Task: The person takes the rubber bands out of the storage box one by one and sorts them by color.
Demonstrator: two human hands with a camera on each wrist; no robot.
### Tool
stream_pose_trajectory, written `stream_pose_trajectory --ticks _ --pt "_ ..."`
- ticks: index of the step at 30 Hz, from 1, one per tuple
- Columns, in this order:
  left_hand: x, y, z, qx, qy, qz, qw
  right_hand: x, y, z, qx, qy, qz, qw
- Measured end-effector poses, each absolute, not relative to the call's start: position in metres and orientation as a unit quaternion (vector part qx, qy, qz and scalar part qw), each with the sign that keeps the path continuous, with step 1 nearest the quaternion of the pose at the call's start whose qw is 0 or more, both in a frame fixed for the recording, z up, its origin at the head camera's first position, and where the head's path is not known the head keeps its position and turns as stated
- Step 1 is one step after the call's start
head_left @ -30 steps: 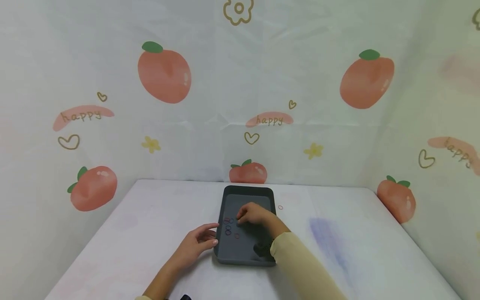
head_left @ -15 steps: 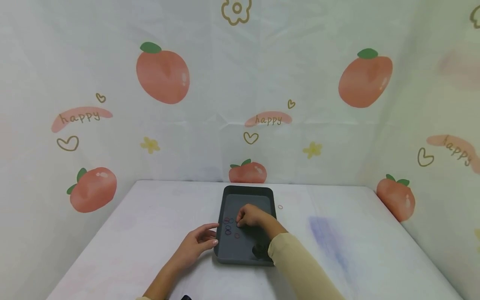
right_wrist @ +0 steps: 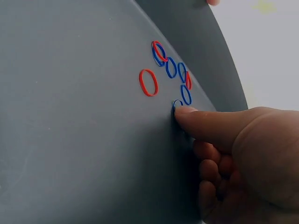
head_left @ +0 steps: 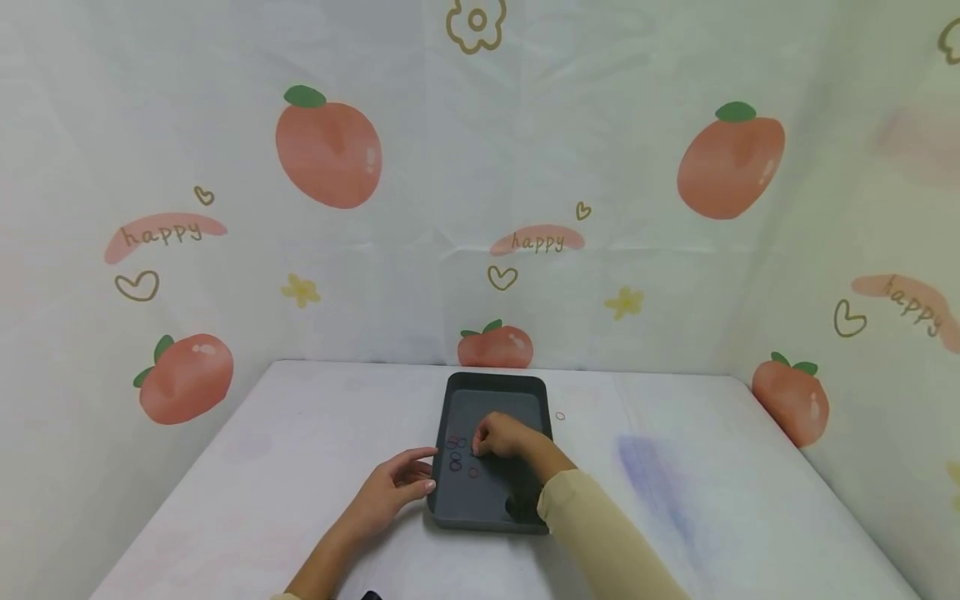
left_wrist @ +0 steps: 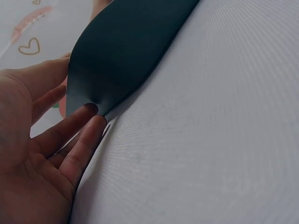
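Dark tray [head_left: 491, 500] holding red and blue rubber bands [right_wrist: 170, 70], right hand [head_left: 504, 435] fingertip pressing one, left hand [head_left: 390, 487] fingers relaxed against rim

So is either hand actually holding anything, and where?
Nothing is gripped. The right hand presses a fingertip on a blue band in the tray; the left hand touches its near-left corner.

A white table [head_left: 300, 467] stands against peach-printed backdrop walls [head_left: 330, 158] (lettered "happy").
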State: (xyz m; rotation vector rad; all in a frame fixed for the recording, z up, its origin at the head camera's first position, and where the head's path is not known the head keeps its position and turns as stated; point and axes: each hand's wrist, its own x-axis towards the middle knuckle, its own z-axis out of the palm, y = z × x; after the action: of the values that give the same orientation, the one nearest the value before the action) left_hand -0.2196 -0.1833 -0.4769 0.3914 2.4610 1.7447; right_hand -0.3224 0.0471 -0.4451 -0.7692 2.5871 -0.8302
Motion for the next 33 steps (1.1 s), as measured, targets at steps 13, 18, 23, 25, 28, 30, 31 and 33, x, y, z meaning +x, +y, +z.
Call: stream_pose_trajectory --ticks 13,18,23,25,28,30,31,33 --pt "-0.22 -0.184 -0.479 0.134 0.802 0.579 0.052 -0.324 0.051 -0.448 -0.268 0.889 -0.322 0.184" --pt "-0.22 -0.184 -0.479 0.137 0.8 0.582 0.051 -0.323 0.052 -0.448 -0.264 0.884 -0.336 0.187" --pt "-0.22 -0.184 -0.479 0.138 0.801 0.58 0.048 -0.325 0.053 -0.451 -0.27 0.88 -0.341 0.19" --pt "-0.22 -0.184 -0.479 0.137 0.802 0.579 0.049 -0.326 0.053 -0.452 -0.277 0.878 -0.341 0.193" --pt "-0.22 -0.185 -0.479 0.137 0.802 0.579 0.048 -0.326 0.054 -0.452 -0.291 0.872 -0.341 0.195" --pt "-0.22 -0.185 -0.478 0.14 0.801 0.58 0.047 -0.326 0.056 -0.451 -0.295 0.87 -0.344 0.194" --pt "-0.219 -0.184 -0.478 0.141 0.8 0.582 0.046 -0.326 0.056 -0.451 -0.297 0.869 -0.347 0.19" --pt "-0.219 -0.183 -0.477 0.146 0.798 0.583 0.044 -0.325 0.059 -0.451 -0.3 0.867 -0.355 0.18"
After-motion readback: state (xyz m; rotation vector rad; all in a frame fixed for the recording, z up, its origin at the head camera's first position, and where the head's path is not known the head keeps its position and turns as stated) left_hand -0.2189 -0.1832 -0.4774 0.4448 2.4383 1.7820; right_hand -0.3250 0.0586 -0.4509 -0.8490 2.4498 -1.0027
